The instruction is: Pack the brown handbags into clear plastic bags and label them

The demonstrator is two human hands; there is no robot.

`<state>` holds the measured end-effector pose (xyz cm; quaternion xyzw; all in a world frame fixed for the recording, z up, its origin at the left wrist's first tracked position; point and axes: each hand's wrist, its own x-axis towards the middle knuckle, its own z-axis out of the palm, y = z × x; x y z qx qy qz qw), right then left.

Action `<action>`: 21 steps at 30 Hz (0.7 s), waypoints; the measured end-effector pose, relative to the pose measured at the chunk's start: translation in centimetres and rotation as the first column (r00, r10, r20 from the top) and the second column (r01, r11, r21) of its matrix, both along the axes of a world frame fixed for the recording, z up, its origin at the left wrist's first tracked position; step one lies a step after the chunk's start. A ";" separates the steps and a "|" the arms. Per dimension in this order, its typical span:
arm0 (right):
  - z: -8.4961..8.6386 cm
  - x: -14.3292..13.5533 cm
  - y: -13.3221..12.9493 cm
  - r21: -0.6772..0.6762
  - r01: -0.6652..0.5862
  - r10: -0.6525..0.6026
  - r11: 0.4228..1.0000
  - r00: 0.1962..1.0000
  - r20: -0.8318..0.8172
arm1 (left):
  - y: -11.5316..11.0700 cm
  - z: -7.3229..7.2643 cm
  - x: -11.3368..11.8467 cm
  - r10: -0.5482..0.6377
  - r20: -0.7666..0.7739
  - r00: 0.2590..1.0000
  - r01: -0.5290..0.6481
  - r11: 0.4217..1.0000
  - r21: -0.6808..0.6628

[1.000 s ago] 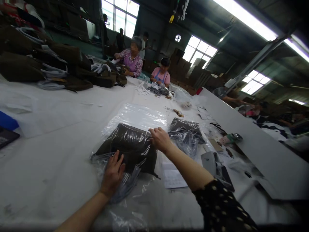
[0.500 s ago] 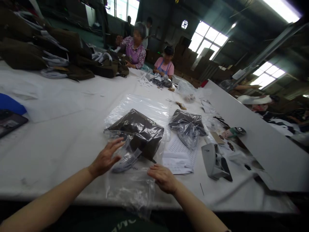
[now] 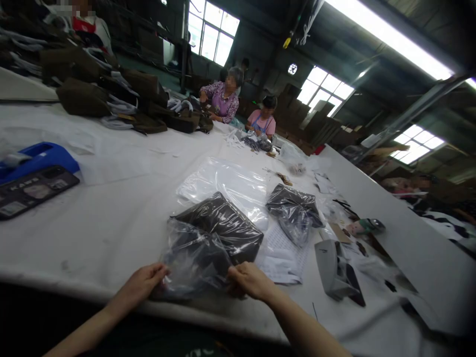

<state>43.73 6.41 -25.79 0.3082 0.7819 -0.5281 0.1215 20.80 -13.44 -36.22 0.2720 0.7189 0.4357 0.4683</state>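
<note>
- Wrapped dark bag (image 3: 223, 218) lies on the white counter (image 3: 92, 233), close to the front edge; the step in hand appears to be drawing the loose near part of its clear wrapping (image 3: 197, 265) into order, and the next move seems to call for an even hold on both sides and a snug, flat fold.
- Counter room is broadest left of the bag; toward the person, the front edge runs just below the wrapping, so a pull that way would find little support.
- Heap of dark bags (image 3: 82, 96) sits well beyond the bag, to its far left, out of the way.
- Clear plastic sheets (image 3: 223, 176) lie flat behind the bag, apparently overlapped by its far corner.
- Smaller wrapped bundle (image 3: 292, 196) and printed papers (image 3: 282, 258) crowd the bag's right, with a grey device (image 3: 329, 270) farther out; sideways room looks tight there.
- Left grip (image 3: 143, 281) pinches the wrapping's near left corner; right grip (image 3: 249, 278) is clenched on its near right edge, just beside the bag's near corner.
</note>
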 end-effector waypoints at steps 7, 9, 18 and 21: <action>1.5 -3.7 -1.1 0.716 0.133 0.081 0.685 0.963 -0.256 | -0.7 -1.2 0.4 0.034 -0.024 0.999 -0.033 0.999 0.043; 1.4 -5.2 -0.5 0.753 0.130 0.142 0.645 0.948 -0.285 | -1.3 -1.2 0.0 0.010 0.010 1.000 -0.011 0.998 0.056; -1.3 -8.9 1.0 0.838 0.048 0.125 0.543 0.983 -0.137 | -1.1 4.2 -1.5 0.095 -0.519 0.850 0.068 0.956 0.285; -1.6 -9.1 0.8 0.891 -0.025 0.164 0.454 0.985 -0.056 | 3.2 4.4 1.4 0.148 -0.820 0.553 0.329 0.866 0.378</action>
